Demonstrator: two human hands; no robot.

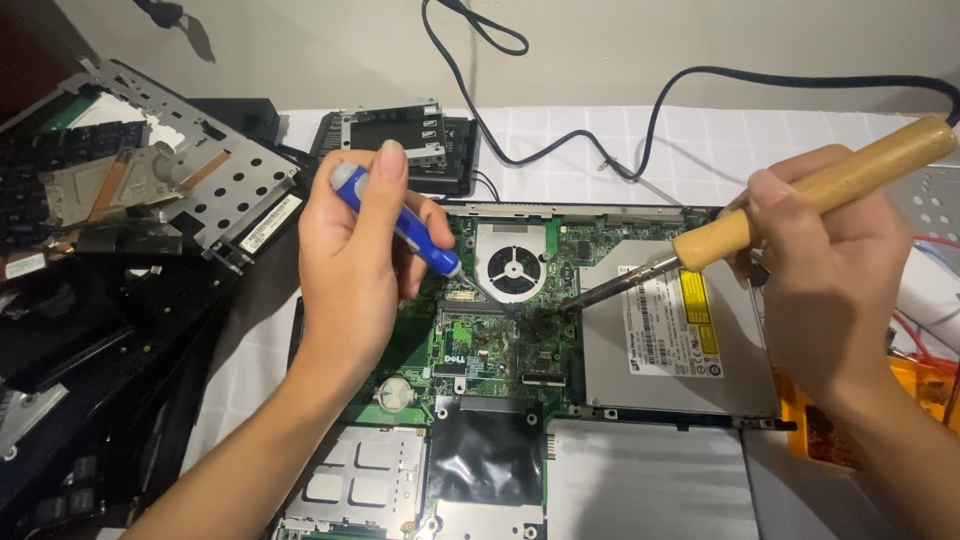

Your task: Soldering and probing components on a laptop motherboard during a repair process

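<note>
Two bare hands work over an opened laptop base point(640, 480) that lies on a white cloth point(600, 140). At far left, a stack of dismantled dark laptop parts point(110, 300) fills the corner, topped by a perforated metal bracket point(190, 170) that sits tilted. Just right of it, the left hand point(350, 270) is closed around a blue-handled screwdriver point(400, 225), thumb pressed on the rounded cap end, the shaft slanting down to the right so its tip meets the green circuit board point(480, 345) near a small connector. Behind this hand, a black drive caddy with a metal frame point(405, 145) rests on the cloth, apart from the base. On the board, a round white cooling fan point(512, 265) sits just right of the screwdriver tip, and a coin cell battery point(392, 392) lies lower left, near the wrist. A black foil patch point(485, 450) covers the area below the board. Further right, a silver optical drive point(670, 350) occupies its bay beside the board. The right hand point(830, 270) grips a soldering iron point(720, 240) by its wooden handle, fingers wrapped tight; the dark metal tip points down-left and touches the board between the fan and the drive. A black cable point(640, 120) loops across the cloth behind. Orange material point(920, 385) shows at the right edge, partly hidden by the wrist.
</note>
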